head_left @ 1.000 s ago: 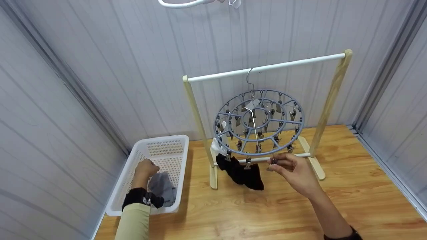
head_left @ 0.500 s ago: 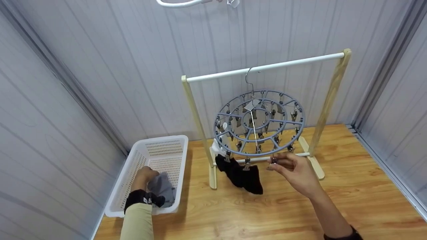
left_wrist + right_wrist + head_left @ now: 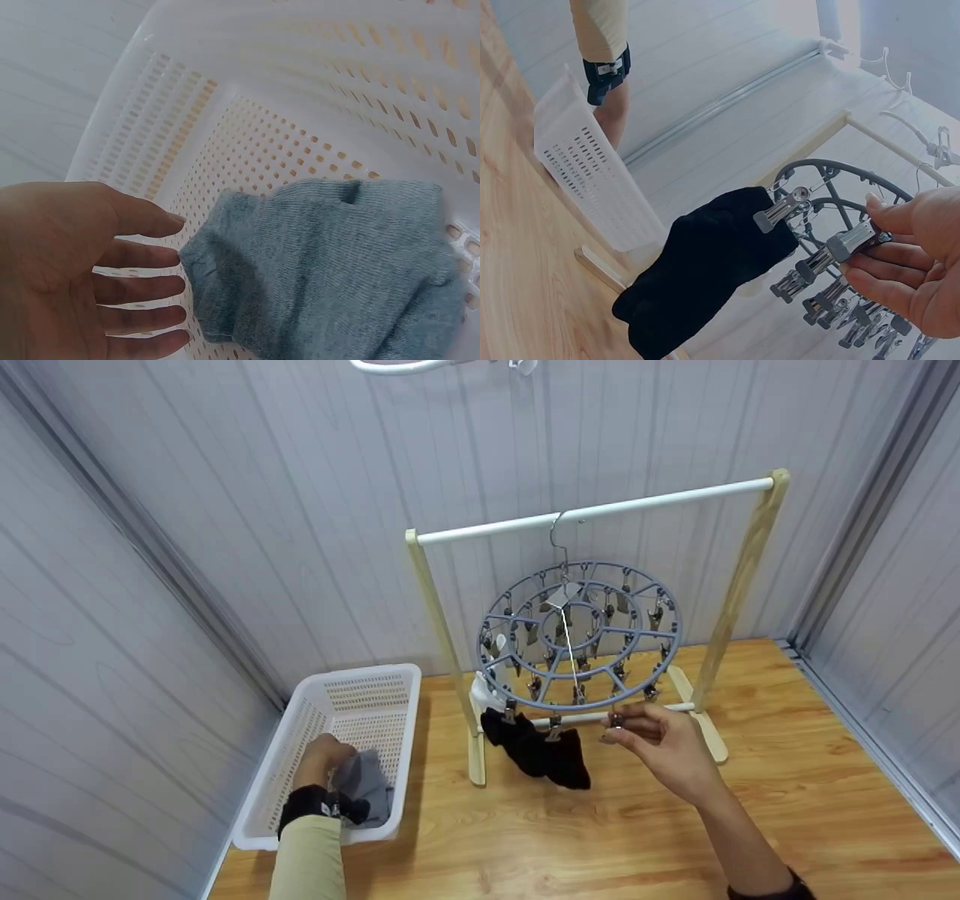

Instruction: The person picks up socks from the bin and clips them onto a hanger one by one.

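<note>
My left hand (image 3: 324,755) is down inside the white plastic basket (image 3: 411,720). Its fingers reach out nearly straight in the left wrist view, fingertips at the edge of a grey knitted sock (image 3: 315,262) lying on the basket floor. Whether they touch it is hard to tell. With thumb and fingers my right hand (image 3: 667,746) pinches a metal clip (image 3: 851,238) at the front rim of the round grey hanger (image 3: 577,707). Just left of that clip hangs a black sock (image 3: 712,259), gripped by other clips on the rim. Nothing hangs from the pinched clip.
A wooden stand with a white rail (image 3: 675,500) carries the hanger by its hook. Several more metal clips dangle from the rings. Something white (image 3: 487,690) hangs at the hanger's left side. Panelled walls enclose the wooden table (image 3: 600,840).
My left hand has lowered slightly toward the grey sock, its fingers now further down in the basket. The right hand keeps its pinch on the clip. The black sock sways a little.
</note>
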`<state>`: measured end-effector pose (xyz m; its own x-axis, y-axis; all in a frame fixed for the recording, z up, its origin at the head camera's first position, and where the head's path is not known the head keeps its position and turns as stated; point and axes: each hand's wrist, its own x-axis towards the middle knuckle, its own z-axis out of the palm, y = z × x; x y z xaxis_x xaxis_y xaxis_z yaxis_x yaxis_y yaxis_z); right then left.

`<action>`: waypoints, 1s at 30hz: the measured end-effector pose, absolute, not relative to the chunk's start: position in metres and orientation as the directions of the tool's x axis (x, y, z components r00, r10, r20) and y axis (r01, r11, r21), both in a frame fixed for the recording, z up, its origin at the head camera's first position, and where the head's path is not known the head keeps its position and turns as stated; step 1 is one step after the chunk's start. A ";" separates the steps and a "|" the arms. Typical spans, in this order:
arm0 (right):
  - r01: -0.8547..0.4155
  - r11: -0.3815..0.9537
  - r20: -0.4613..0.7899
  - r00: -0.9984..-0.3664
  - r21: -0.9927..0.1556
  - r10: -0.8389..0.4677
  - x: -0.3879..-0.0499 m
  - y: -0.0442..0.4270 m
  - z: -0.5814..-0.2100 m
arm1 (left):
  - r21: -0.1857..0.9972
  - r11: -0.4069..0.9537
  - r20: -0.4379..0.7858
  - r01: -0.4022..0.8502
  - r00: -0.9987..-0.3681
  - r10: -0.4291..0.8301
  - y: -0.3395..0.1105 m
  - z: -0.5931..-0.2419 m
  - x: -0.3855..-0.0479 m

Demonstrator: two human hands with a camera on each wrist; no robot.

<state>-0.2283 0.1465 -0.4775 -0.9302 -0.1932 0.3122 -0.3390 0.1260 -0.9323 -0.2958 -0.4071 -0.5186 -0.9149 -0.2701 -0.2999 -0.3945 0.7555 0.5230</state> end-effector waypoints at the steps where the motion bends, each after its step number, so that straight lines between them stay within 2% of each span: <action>1: -0.341 0.126 0.313 -0.929 -0.932 -0.196 -0.228 0.147 -0.478 | 0.533 0.748 -0.300 -0.395 -0.915 -0.270 -0.407 -0.518 -0.296; 12: -0.347 0.158 0.316 -0.929 -0.924 -0.193 -0.228 0.146 -0.477 | 0.582 0.685 -0.356 -0.437 -0.895 -0.268 -0.414 -0.524 -0.298; 30: -0.343 0.124 0.317 -0.929 -0.931 -0.193 -0.226 0.147 -0.479 | 0.537 0.749 -0.347 -0.388 -0.911 -0.223 -0.418 -0.526 -0.296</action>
<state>-0.2264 0.1467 -0.4793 -0.9285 -0.1935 0.3168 -0.3435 0.1241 -0.9309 -0.2956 -0.4176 -0.5259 -0.9110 -0.2231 -0.3467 -0.3878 0.7493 0.5367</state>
